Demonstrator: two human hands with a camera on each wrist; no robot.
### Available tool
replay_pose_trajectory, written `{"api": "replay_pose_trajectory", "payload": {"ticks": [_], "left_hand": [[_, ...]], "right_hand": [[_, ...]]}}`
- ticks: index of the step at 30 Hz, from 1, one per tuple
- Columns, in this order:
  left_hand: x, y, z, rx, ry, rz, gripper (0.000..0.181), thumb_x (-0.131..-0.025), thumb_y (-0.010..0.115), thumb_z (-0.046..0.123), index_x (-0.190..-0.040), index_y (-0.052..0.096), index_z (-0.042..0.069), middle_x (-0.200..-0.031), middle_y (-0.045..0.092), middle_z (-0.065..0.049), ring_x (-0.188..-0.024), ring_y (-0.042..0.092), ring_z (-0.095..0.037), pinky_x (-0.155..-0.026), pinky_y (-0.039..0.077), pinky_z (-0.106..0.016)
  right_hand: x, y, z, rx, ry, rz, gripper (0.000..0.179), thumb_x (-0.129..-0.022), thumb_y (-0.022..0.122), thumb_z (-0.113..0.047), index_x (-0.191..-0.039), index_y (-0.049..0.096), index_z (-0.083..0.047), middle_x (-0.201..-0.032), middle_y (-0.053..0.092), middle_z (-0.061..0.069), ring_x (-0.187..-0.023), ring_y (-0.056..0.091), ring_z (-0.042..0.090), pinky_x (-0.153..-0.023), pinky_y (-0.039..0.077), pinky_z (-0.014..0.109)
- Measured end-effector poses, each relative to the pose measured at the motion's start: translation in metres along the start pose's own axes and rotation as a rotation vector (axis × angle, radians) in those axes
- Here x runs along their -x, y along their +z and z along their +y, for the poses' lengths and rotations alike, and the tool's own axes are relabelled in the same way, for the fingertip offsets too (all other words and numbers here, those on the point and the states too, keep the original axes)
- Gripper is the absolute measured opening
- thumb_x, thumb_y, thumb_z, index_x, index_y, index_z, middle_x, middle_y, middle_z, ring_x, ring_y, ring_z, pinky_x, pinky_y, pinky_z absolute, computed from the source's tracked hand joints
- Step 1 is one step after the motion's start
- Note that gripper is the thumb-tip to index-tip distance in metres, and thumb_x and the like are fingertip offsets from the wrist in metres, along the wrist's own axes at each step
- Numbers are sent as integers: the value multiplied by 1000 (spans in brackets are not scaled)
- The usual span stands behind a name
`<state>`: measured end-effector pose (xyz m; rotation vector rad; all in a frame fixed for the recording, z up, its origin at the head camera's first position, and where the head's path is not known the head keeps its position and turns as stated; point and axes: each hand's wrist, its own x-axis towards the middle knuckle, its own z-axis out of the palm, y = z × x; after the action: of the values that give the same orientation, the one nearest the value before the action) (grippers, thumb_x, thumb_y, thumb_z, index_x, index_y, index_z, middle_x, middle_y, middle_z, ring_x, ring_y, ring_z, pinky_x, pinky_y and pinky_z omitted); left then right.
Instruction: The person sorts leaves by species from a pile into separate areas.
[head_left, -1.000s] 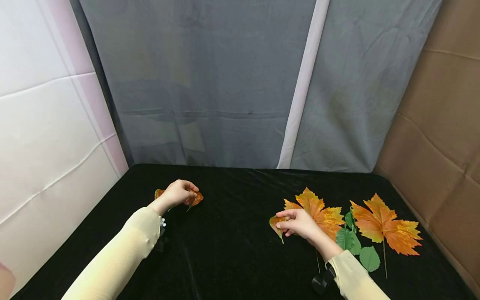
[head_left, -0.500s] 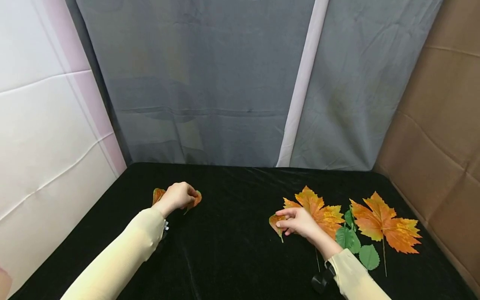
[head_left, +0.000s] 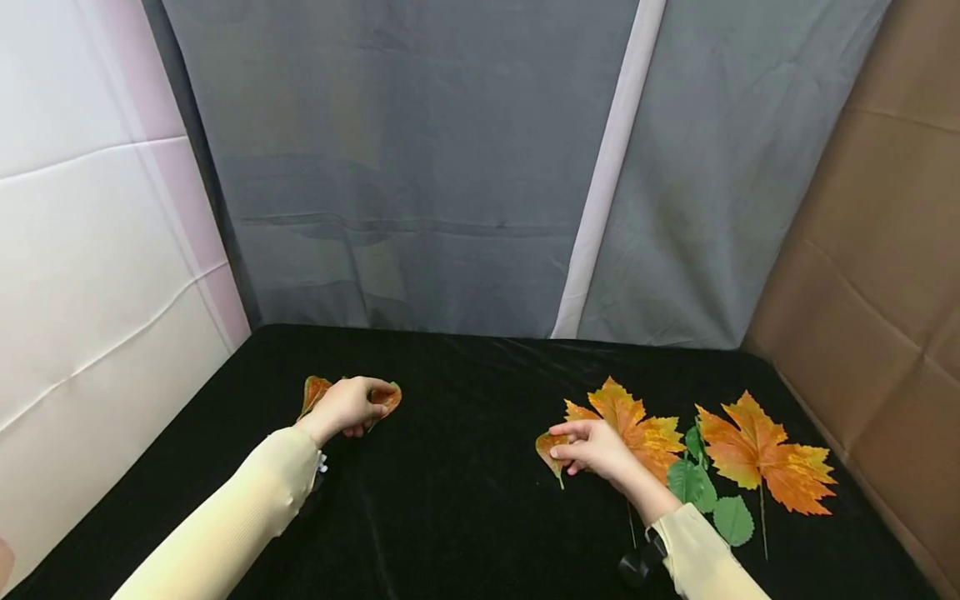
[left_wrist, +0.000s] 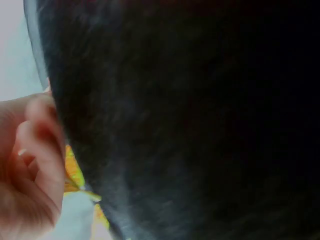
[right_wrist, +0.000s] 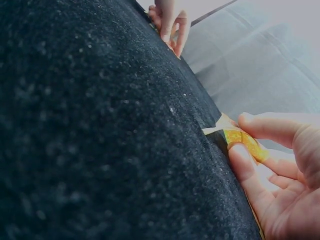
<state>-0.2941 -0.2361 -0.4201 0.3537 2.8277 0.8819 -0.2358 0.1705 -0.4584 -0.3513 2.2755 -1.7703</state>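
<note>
My left hand (head_left: 347, 408) holds a small orange-brown leaf (head_left: 387, 399) at its edge between thumb and forefinger, close over the black cloth. Partly behind that wrist lies another small orange leaf (head_left: 315, 392). In the left wrist view the curled fingers (left_wrist: 42, 145) are blurred at the left edge. My right hand (head_left: 597, 450) pinches a small orange leaf (head_left: 551, 452), its stem pointing toward me. The right wrist view shows this leaf (right_wrist: 247, 143) bent between thumb and forefinger. A large orange maple leaf (head_left: 620, 405) lies partly hidden beneath the right hand.
Farther right lies a second large maple leaf (head_left: 765, 454) with a long stem. Several green leaves (head_left: 733, 521) lie between the two maple leaves. Black cloth (head_left: 465, 500) covers the table. A grey curtain (head_left: 420, 167) stands behind, a white wall (head_left: 97, 233) left, a brown one (head_left: 885, 275) right.
The left hand has shifted slightly toward me, and its thumb and forefinger show farther apart on the small leaf. The right hand keeps its place with its leaf.
</note>
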Motion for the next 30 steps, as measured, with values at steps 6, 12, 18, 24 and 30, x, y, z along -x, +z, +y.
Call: {"api": "replay_pose_trajectory", "payload": {"ticks": [6, 12, 18, 24, 30], "left_hand": [[6, 1, -6, 186, -75, -78, 48, -97, 60, 17, -143, 49, 10, -52, 51, -2, -38, 47, -10, -37, 40, -24], [13, -1, -14, 448, -165, -178, 52, -101, 52, 15, -151, 36, 14, -53, 48, 0, -37, 43, -4, -38, 40, -20], [16, -5, -16, 528, -159, -207, 54, -101, 54, 15, -151, 35, 13, -54, 44, 2, -39, 42, -3, -39, 40, -18], [18, -5, -17, 540, -160, -186, 53, -100, 53, 13, -151, 35, 10, -53, 45, 1, -38, 44, -3, -38, 41, -19], [17, -1, -15, 558, -163, -186, 53, -100, 53, 13, -150, 36, 10, -54, 49, 0, -38, 47, -4, -38, 43, -20]], "right_hand": [[1, 2, 0, -17, 16, 16, 40, -83, 71, 0, -117, 58, 18, -82, 69, 9, -62, 62, 12, -55, 53, 26], [0, 2, 0, -43, 20, 11, 39, -84, 69, 1, -117, 58, 19, -83, 70, 12, -60, 62, 12, -54, 53, 25], [-3, 3, -9, -47, 13, 38, 38, -85, 69, 2, -117, 58, 19, -83, 70, 12, -59, 62, 12, -54, 53, 26], [-20, 20, -33, -50, -20, 98, 37, -84, 70, 1, -117, 60, 16, -84, 70, 13, -59, 62, 13, -57, 54, 27], [-51, 45, -59, -130, -33, 145, 34, -82, 70, 5, -115, 63, 13, -94, 70, 19, -63, 66, 15, -60, 56, 30]]}}
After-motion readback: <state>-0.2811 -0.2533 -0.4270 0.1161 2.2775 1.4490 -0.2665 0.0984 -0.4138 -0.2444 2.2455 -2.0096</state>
